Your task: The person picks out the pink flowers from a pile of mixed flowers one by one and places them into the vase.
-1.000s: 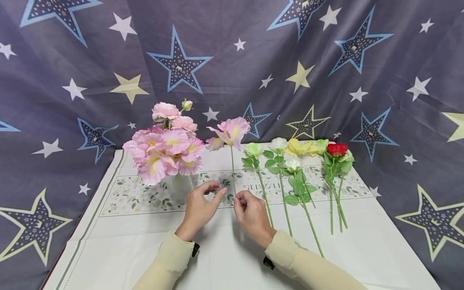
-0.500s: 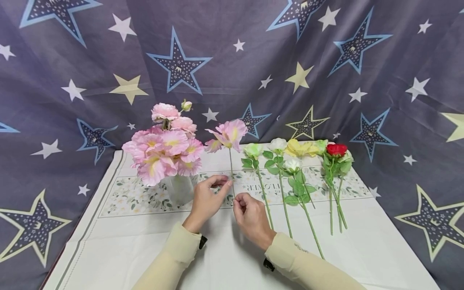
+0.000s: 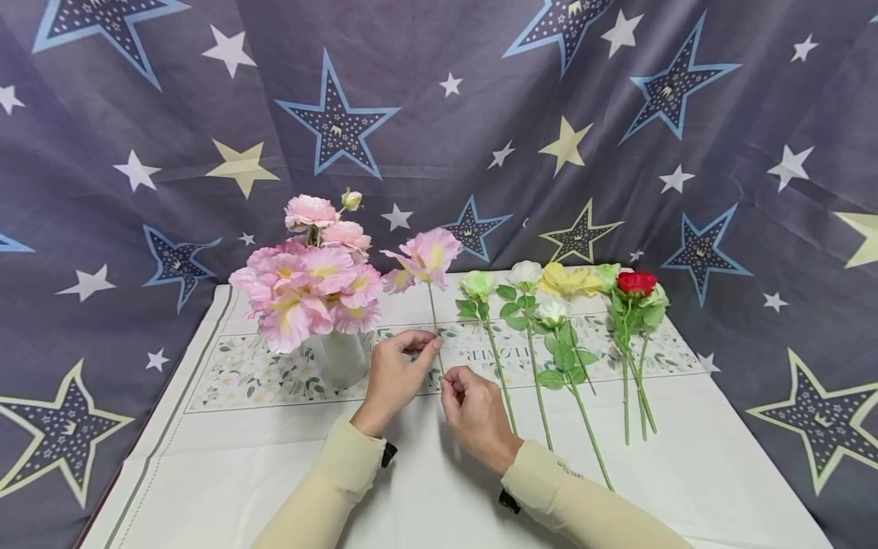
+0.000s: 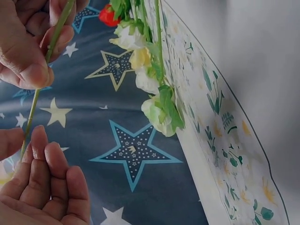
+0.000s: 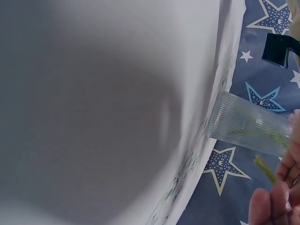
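Observation:
An artificial pink flower (image 3: pixel 425 258) stands nearly upright over the table, its head leaning a little left. My right hand (image 3: pixel 476 412) pinches the lower part of its stem (image 4: pixel 57 30) between thumb and curled fingers. Higher up, my left hand (image 3: pixel 399 377) has thumb and index finger closed about the same stem, its other fingers loosely bent. The cut end of the stem sticks out past my fingers in the right wrist view. To the left, a ribbed clear glass vase (image 5: pixel 246 124) holds a bunch of pink flowers (image 3: pixel 309 290).
Several loose flowers lie to the right: a pale green rose (image 3: pixel 479 285), white roses (image 3: pixel 552 311), a yellow flower (image 3: pixel 571 280) and a red rose (image 3: pixel 636 284). A printed floral runner (image 3: pixel 240 374) crosses the white tablecloth (image 3: pixel 226 465). Behind hangs a star-patterned curtain (image 3: pixel 425 152).
My left hand has moved right and up to the stem, and its fingertips have come together there. The pink flower's head has tipped slightly left. My right hand has stayed in place.

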